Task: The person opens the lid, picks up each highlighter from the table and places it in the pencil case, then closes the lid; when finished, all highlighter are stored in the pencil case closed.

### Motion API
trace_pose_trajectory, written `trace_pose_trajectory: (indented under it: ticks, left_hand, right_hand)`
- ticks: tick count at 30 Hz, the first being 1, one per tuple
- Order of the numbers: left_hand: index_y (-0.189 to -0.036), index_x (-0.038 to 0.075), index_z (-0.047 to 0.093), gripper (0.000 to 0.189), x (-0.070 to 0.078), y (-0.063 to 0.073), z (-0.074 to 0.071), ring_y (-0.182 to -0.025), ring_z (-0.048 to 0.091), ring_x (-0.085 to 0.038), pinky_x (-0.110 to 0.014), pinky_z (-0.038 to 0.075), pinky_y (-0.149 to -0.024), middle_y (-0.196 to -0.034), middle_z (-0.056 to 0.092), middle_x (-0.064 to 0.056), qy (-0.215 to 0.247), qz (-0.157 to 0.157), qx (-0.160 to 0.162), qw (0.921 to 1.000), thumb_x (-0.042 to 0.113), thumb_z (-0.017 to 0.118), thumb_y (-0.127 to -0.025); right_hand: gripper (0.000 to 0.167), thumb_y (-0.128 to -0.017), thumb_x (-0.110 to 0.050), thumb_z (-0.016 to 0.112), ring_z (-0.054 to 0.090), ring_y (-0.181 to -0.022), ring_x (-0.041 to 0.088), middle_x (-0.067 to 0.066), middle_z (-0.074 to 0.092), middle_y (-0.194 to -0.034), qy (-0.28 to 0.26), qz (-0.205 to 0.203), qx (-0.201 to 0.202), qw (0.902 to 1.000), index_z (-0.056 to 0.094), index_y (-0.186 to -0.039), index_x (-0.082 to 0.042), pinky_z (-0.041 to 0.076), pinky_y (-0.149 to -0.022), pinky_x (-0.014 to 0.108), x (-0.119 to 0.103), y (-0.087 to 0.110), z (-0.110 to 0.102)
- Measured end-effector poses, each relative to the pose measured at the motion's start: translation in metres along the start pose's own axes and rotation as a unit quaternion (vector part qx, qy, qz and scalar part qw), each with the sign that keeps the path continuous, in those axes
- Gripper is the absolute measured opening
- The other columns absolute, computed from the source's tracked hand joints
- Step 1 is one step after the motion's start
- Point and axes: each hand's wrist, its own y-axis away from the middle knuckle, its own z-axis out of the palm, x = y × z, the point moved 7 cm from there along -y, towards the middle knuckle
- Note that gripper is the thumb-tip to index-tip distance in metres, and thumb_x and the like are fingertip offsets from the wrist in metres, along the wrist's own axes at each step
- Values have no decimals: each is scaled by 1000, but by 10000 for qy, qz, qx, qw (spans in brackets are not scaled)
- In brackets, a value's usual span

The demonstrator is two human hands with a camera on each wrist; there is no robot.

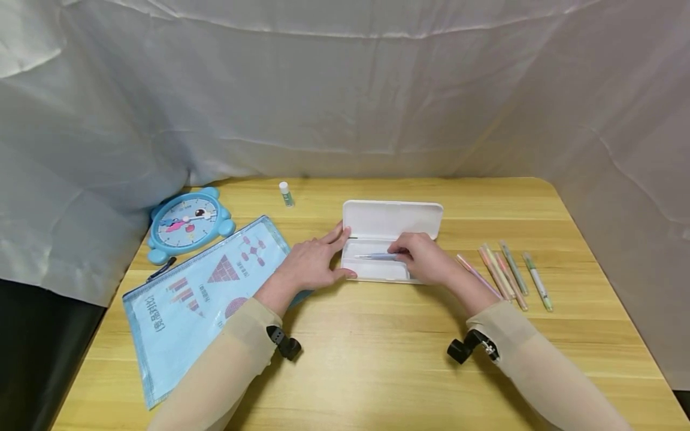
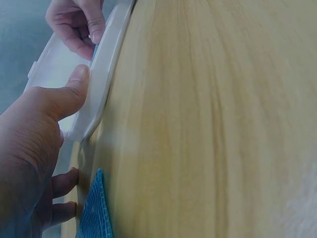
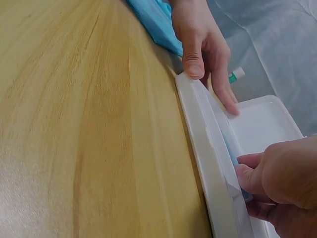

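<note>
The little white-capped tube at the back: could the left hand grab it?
Probably yes. The left hand is nearby, and nothing seems to stand between it and the white-capped tube. It would just need to leave the open white case it's touching.

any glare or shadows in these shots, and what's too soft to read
Head view: soft shadows on the table beside both sleeves, glue stick label too small to read; left wrist view: pale glare, lower right; right wrist view: pale glare, lower left, thin shadow along the pencil case.
</note>
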Motion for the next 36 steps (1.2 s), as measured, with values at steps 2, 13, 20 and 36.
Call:
trace_pose_trajectory:
  ticks: [2,13,20,36]
  left_hand:
    - [-169,27,15,100,0,0,0,-134,57,-43,-50,56,-88,-175,7,9,13,9,5,10000,77,58,-94]
    - [-169,26,16,100,0,0,0,-135,57,-40,-52,55,-93,-175,9,7,41,22,5,10000,76,59,-94]
    - [-170,24,15,102,1,1,0,-142,52,-36,-57,46,-109,-176,8,4,35,89,-1,10000,75,59,-95]
    - [-170,25,13,101,2,2,-1,-137,55,-39,-55,51,-102,-175,8,4,-74,123,-20,9999,76,58,-95]
  right_hand:
    - [16,-96,10,70,70,-94,26,11,73,-98,2,51,-24,10000,79,-107,3,59,-86,46,1,0,0]
    - [17,-96,6,72,72,-100,32,17,75,-104,-143,170,127,9997,77,-112,8,59,-92,49,-2,3,-12]
    - [19,-95,6,73,70,-103,36,20,74,-108,-172,209,261,9993,75,-114,9,56,-95,54,-2,14,-28]
    - [23,-97,3,74,69,-108,37,19,73,-117,-114,502,640,9966,75,-120,5,55,-95,57,2,62,-68]
